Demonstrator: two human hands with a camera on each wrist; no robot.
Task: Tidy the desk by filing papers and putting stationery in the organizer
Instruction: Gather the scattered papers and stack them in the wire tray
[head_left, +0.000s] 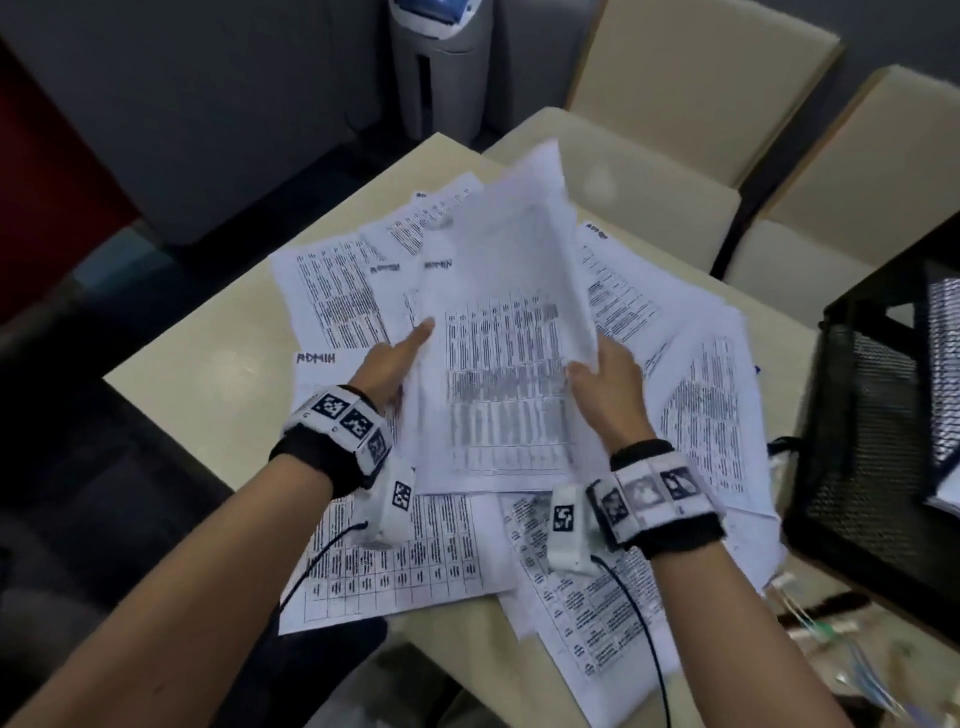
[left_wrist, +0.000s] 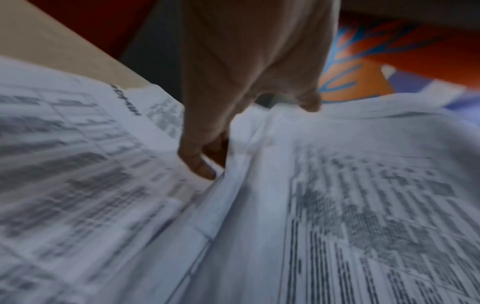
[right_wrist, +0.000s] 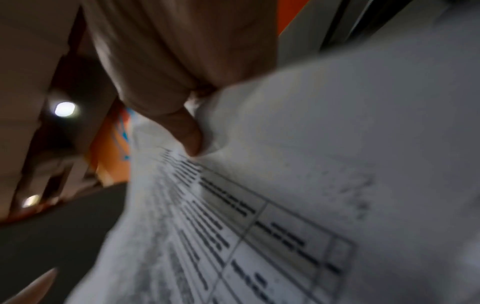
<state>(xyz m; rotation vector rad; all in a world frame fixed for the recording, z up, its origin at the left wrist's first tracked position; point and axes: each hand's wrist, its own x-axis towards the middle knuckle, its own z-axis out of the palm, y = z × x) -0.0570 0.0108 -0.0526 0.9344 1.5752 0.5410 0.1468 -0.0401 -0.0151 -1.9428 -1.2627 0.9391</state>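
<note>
Both hands hold a sheaf of printed sheets raised above the beige desk. My left hand grips its left edge, thumb lying on top and fingers underneath. My right hand pinches the right edge. In the left wrist view the left hand has its fingers tucked against the sheaf. The right wrist view shows the right hand with its thumb pressed on the paper. Several more printed sheets, some marked ADMIN, lie scattered under and around the hands.
A black mesh organizer stands at the desk's right edge. Small blurred items lie in front of it, near the right corner. Cream chairs stand behind the desk. A grey machine is on the floor beyond.
</note>
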